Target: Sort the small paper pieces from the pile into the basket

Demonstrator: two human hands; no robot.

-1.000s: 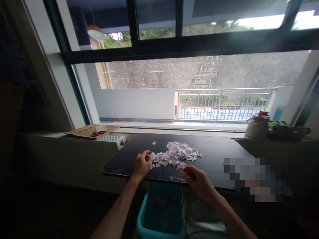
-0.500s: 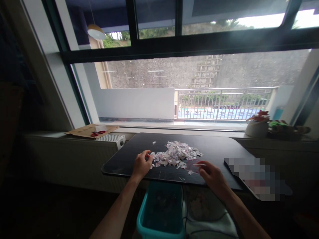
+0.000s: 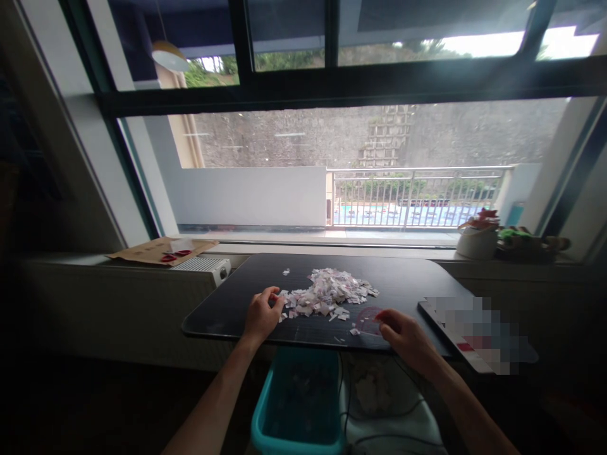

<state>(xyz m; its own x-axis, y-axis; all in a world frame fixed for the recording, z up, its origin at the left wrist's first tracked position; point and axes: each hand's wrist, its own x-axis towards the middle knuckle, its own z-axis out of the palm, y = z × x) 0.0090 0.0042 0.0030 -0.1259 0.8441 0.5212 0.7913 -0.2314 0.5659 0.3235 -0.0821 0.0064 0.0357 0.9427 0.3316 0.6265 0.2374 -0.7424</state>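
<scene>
A loose heap of small cut paper pieces (image 3: 332,291), white with pinkish marks, lies in the middle of the black tabletop (image 3: 227,309). My left hand (image 3: 264,311) rests at the heap's left edge, fingers bent and thumb apart, with nothing visibly gripped. To the right of the heap, my right hand (image 3: 401,332) pinches a thin, see-through pinkish plastic piece (image 3: 366,321) with a curved edge, held low over the table. Its exact kind is unclear. A few scraps (image 3: 355,331) lie by the plastic piece.
Below the table's front edge stand a turquoise bin (image 3: 258,414) and a pale container (image 3: 393,433) with dark cords across it. A blurred-out flat item (image 3: 478,335) lies at the table's right. Red-handled scissors (image 3: 175,256) lie on brown paper (image 3: 137,251), beside a radiator (image 3: 208,268).
The plastic piece in my right hand has turned from nearly edge-on to showing its flat face. My left hand stays at the heap's left edge. The whole view has shifted slightly.
</scene>
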